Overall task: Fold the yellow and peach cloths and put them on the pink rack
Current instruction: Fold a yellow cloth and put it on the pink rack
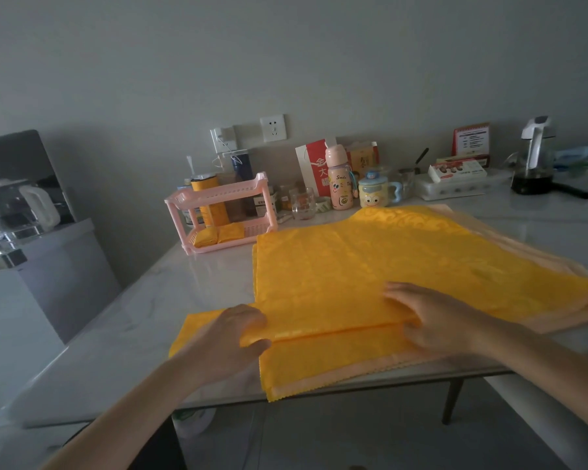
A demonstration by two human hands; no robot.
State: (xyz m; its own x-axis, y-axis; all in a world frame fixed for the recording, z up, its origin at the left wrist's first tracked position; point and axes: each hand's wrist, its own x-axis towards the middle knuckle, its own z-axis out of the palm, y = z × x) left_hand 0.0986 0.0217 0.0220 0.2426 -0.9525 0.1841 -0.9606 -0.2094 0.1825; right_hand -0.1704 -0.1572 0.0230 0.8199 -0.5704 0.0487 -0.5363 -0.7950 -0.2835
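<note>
Worktop [116, 334]: pale, marbled, set against a grey wall with two sockets [273, 127].

Back row, left to right:
- pink rack [218, 191], two tiers, with yellow packets [218, 234] on the lower tier and a yellow tin [209, 198] behind it
- glass [302, 203]
- red-and-white bag [314, 167] bearing Chinese characters
- pink bottle [340, 184] marked "Smile"
- cartoon-face mug [374, 193]
- white egg tray [455, 188] with a box on top
- dark-filled jug [532, 164]

Kettle [21, 205] on a separate unit at far left. Between cloths and rack, only bare worktop.

Yellow cloth [353, 266]: patterned, spread flat at right of centre and well apart from the rack. Long axis from the near edge towards the back row. Near part doubled over, fold edge running left to right. Lower layer jutting out leftwards and overhanging the front edge.

Peach cloth [571, 315]: flat beneath the yellow, showing along the right and near borders.

Left hand [228, 337]: fingers curled round the left corner of the folded layer, gripping it.

Right hand [431, 320]: fingers laid on top of the same fold edge, thumb below it, pinching the layer.
</note>
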